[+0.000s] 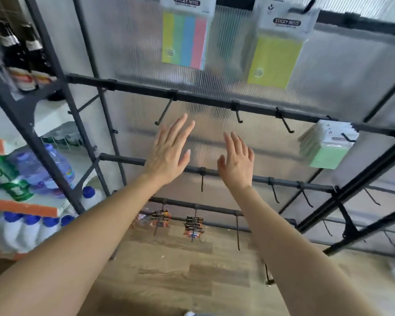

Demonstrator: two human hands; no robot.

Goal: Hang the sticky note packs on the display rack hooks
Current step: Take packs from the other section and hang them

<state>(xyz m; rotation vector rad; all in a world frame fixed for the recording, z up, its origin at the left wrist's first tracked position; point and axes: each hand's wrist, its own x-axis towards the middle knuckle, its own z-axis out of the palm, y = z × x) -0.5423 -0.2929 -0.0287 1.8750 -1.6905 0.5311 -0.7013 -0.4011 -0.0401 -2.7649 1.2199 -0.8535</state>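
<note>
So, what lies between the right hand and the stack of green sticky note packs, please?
One empty black metal hook on the dark rail, with ribbed translucent panel behind; the head view shows it.

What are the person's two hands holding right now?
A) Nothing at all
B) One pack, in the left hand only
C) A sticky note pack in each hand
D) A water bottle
A: the left hand and the right hand both show straight, spread fingers with nothing in them, raised in front of the display rack.
</note>
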